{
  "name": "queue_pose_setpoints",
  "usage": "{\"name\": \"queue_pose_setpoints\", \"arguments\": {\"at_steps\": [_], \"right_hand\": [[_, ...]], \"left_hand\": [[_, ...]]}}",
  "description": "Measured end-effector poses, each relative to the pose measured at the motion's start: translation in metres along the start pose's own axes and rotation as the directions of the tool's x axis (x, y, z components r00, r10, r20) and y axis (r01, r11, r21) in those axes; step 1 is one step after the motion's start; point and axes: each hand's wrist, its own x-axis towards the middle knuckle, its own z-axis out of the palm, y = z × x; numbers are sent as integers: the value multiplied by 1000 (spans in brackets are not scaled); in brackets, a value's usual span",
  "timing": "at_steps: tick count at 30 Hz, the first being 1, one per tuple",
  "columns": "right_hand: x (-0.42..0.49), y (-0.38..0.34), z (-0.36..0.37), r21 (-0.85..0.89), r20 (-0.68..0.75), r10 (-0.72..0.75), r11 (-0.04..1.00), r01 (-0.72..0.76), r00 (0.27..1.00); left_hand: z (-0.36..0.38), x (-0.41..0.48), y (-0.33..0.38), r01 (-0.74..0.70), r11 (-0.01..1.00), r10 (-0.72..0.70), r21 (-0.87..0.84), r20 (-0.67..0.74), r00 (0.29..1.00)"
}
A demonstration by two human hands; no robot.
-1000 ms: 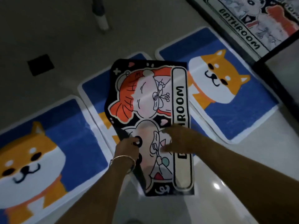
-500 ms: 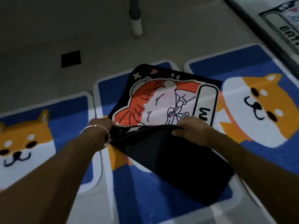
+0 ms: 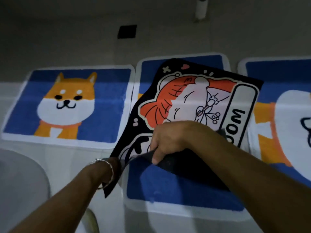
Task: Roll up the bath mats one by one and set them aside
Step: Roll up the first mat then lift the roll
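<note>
Black cartoon mat [image 3: 193, 101] lies skewed on top of the middle blue dog mat [image 3: 168, 187]. Its far part is printed face up, showing an orange-haired figure and a white label strip reading "OOM" along the right side. Its near edge is lifted and turned over, so the plain black underside shows.

Right hand [image 3: 168, 140] sits on that turned edge with fingers [image 3: 155, 158] curled round the fold, gripping it. The right forearm crosses the mat's near right part.

Left hand [image 3: 114, 163] is at the black mat's near left corner, mostly hidden behind the raised edge. Cannot tell if it pinches the mat or lies spread. Only the wrist shows, with a thin metal bangle [image 3: 110, 169], right against the mat edge.

Left of the black mat, apart from it, a 2nd blue dog mat [image 3: 67, 105] lies flat with the whole dog print visible. Right of the black mat, a 3rd blue dog mat [image 3: 286, 115] lies flat and is cut by the frame edge. The black mat's far right corner overlaps its left border.

Beyond the black mat is grey floor [image 3: 67, 39] with 1 small black square [image 3: 127, 31] and the base of a white post [image 3: 201, 9]. Near-left of the black mat, at the frame edge, is a pale rounded thing [image 3: 21, 182]; cannot tell what it is.
</note>
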Motion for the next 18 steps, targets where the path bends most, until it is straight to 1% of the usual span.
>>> {"name": "queue_pose_setpoints", "arguments": {"at_steps": [1,2,3,4,5,6,7,8,9,11,12,14,15,16,18], "right_hand": [[2,-6,12,-54,77,-5,999,9,997],[5,-11,25,-100,155,-2,995,18,988],[8,-16,38,-126,232,8,992,22,973],[13,-18,52,-128,296,14,991,25,955],[16,-19,65,-122,331,3,992,39,944],[19,-19,78,-128,338,-8,990,54,941],[20,-18,88,-153,319,-18,986,70,947],[20,-17,97,-177,283,-17,982,70,959],[18,-14,106,-180,242,-9,982,54,970],[14,-1,119,-107,161,20,994,-2,987],[11,7,125,-36,119,32,999,-28,992],[6,21,136,113,31,48,992,-51,998],[3,28,143,175,-5,55,983,-53,998],[1,31,149,222,-16,78,972,-73,997],[-2,35,160,298,1,121,947,-116,993]], "left_hand": [[2,-9,2,40,998,-39,46,-38,999],[8,-13,1,24,982,-13,187,-57,998],[12,-21,1,-2,972,29,234,-111,993],[14,-30,1,-42,978,84,207,-202,976],[17,-39,0,-88,985,132,150,-320,938],[20,-48,4,-174,971,227,167,-392,892],[25,-56,7,-276,942,331,189,-400,855],[30,-66,13,-373,907,420,195,-357,834],[36,-77,15,-446,875,483,190,-259,837],[40,-82,20,-487,835,508,256,-19,861],[37,-79,25,-497,797,515,343,41,856],[27,-70,38,-523,676,559,519,101,823],[22,-65,47,-543,627,590,559,114,799],[19,-59,54,-561,607,595,564,146,791],[21,-47,62,-551,638,500,538,255,828]]}}
